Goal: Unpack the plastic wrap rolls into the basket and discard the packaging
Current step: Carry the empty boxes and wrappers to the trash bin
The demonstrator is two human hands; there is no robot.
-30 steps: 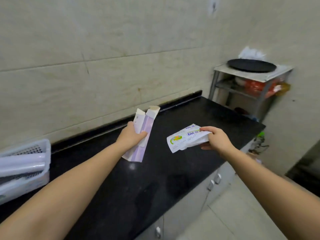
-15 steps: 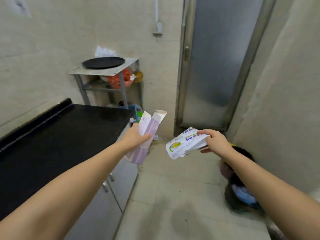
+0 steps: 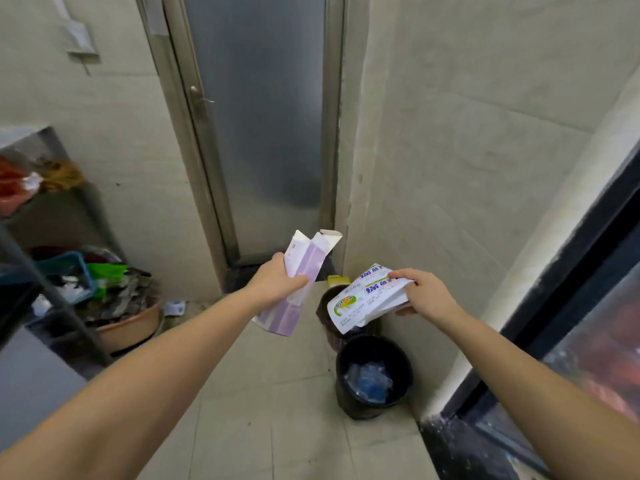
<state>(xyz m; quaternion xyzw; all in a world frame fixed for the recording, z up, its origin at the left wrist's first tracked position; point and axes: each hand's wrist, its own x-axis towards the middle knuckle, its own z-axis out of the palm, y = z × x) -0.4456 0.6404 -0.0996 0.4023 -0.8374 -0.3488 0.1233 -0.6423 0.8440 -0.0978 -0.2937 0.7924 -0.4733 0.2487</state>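
The left hand (image 3: 277,287) is wrapped around the middle of a purple and white carton (image 3: 298,287), thumb across its near face and fingers behind, so the box is clamped firmly. The carton stands tilted, its opened top flaps pointing up and toward the far door, its lower end hanging below the wrist. The right hand (image 3: 424,297) pinches a flattened white carton (image 3: 367,297) printed with blue lettering and a green and yellow mark; the thumb lies on top and the fingers underneath, pressing the folded layers together at their right end, while the left end juts out freely toward the purple box. The two packages are near each other but apart.

Directly under the white carton sits a dark brownish bin (image 3: 327,315), mostly hidden by it, with something yellow (image 3: 337,280) just behind its far rim. Nearer and slightly right, on the pale tiled floor (image 3: 263,393), stands a black bin (image 3: 374,375) with crumpled blue and clear plastic in it. Both bins are tucked against the right-hand wall.

At the far end is a frosted glass door (image 3: 263,116) in a metal frame. To the left, a metal shelf (image 3: 52,216) holds blurred red and orange items, and on the floor beside it is a tan basin (image 3: 128,327) heaped with clutter, with a blue basket (image 3: 74,268) behind.
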